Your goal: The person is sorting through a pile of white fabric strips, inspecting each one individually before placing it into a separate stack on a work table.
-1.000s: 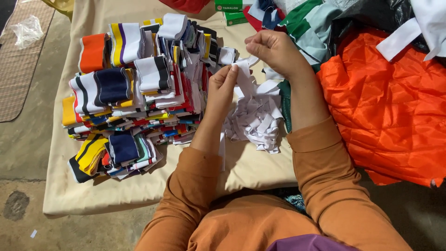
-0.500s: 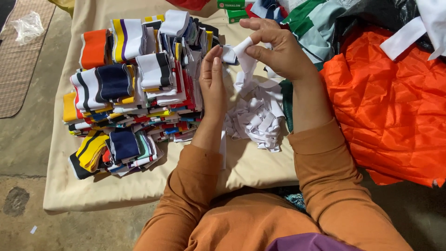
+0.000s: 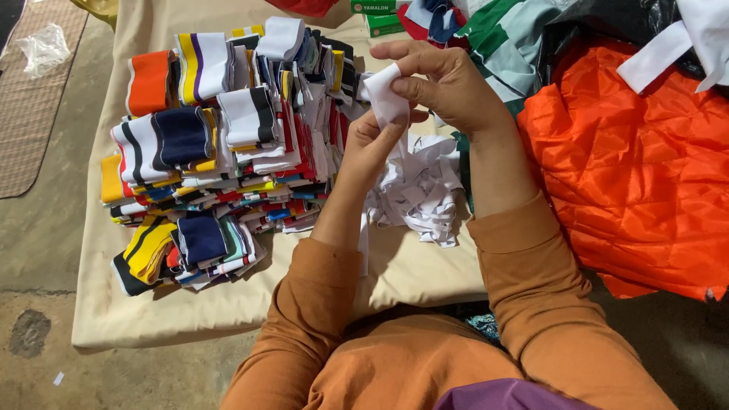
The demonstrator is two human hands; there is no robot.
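Centre frame, the left hand [image 3: 372, 148] and right hand [image 3: 448, 87] both pinch one white strip [image 3: 385, 99], stretching it above a pile of strips [image 3: 421, 190].

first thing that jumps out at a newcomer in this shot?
Probably the big stack of folded striped knit bands, in orange, navy, yellow, red and white, heaped left of centre on the beige cloth. Next, the bright orange fabric bunched along the right side. In the middle, the left hand and right hand pinch a white strip above a pile of white strips.
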